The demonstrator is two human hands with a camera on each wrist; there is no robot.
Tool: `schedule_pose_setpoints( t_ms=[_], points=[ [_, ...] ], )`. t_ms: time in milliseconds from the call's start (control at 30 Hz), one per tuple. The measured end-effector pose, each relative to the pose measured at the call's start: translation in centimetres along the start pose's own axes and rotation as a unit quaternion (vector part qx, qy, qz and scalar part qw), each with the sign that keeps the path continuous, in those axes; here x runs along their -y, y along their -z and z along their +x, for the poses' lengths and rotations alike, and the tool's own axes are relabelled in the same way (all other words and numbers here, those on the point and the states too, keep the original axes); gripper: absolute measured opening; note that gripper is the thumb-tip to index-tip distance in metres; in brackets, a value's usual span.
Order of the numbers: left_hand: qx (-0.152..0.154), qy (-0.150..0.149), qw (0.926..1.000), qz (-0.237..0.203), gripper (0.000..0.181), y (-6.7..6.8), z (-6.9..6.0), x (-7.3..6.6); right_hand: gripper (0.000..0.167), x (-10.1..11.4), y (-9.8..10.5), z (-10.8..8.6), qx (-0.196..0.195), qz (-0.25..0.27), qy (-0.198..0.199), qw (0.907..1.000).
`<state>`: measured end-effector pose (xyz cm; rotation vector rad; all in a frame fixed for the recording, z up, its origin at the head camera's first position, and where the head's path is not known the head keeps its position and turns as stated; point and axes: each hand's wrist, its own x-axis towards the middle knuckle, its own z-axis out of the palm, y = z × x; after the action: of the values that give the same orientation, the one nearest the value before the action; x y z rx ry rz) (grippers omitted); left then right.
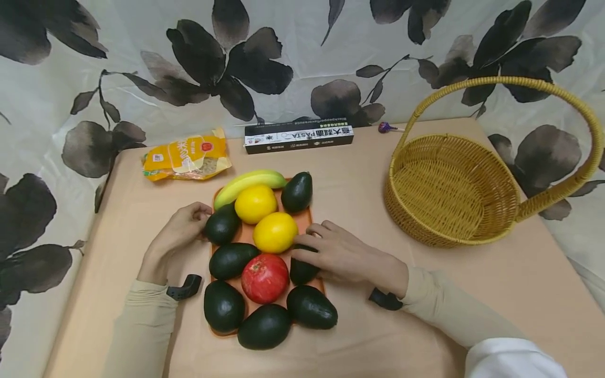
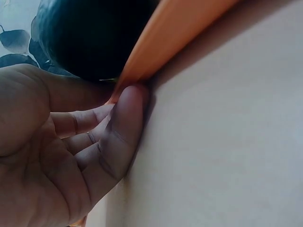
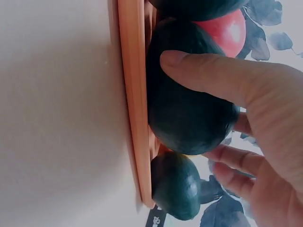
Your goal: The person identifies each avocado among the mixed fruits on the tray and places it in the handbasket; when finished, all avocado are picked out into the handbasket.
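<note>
An orange tray (image 1: 246,231) lies on the table, loaded with several dark green avocados, a red pomegranate (image 1: 264,278), two yellow round fruits (image 1: 256,203) and a banana (image 1: 248,184). My left hand (image 1: 184,227) is at the tray's left edge, and the left wrist view shows its fingers pinching the orange rim (image 2: 156,47) just below an avocado (image 2: 94,38). On the right side my right hand (image 1: 342,254) holds an avocado (image 3: 189,104), thumb against its side and fingers over the top. That avocado sits at the tray's right rim (image 3: 134,94), partly hidden by the hand.
A yellow woven basket (image 1: 454,191) with a tall handle stands at the right. Along the back lie an orange food bag (image 1: 189,156), a black pasta box (image 1: 299,135) and a purple-wrapped lollipop (image 1: 387,127). Floral cloth hangs behind the table.
</note>
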<state>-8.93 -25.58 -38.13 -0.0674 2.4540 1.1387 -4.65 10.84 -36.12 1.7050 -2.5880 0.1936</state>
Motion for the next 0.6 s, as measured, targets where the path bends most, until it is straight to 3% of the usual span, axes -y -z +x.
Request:
schedule_pose_setpoints(
  t_ms=[167, 267, 333, 400, 467, 533, 600],
  points=[
    [-0.001, -0.001, 1.0, 0.001, 0.035, -0.4, 0.1, 0.3, 0.059, -0.5, 0.2, -0.9, -0.045, -0.002, -0.019, 0.9988],
    [0.001, 0.004, 1.0, 0.001, 0.035, -0.7, 0.0, 0.5, 0.062, -1.5, 1.2, -2.4, -0.11, 0.018, -0.058, 0.992],
    [0.0, 0.005, 1.0, -0.001, 0.035, -0.7, 0.1, 0.5, 0.064, -2.5, 2.5, -3.7, -0.162, 0.024, -0.098, 0.9817],
    [-0.003, 0.005, 1.0, -0.001, 0.034, -0.6, 0.1, 0.5, 0.064, -3.8, 4.0, -5.2, -0.207, 0.022, -0.151, 0.9664],
    [-0.005, 0.004, 1.0, -0.004, 0.034, -0.4, 0.1, 0.4, 0.063, -5.0, 5.5, -6.9, -0.231, 0.02, -0.229, 0.9453],
    [-0.003, 0.004, 1.0, -0.007, 0.034, -0.2, 0.2, 0.3, 0.063, -6.1, 6.8, -8.7, -0.23, 0.021, -0.327, 0.9164],
    [-0.002, 0.005, 1.0, -0.005, 0.035, -0.1, 0.1, 0.2, 0.066, -7.0, 7.6, -10.3, -0.204, 0.028, -0.415, 0.8864]
  ],
)
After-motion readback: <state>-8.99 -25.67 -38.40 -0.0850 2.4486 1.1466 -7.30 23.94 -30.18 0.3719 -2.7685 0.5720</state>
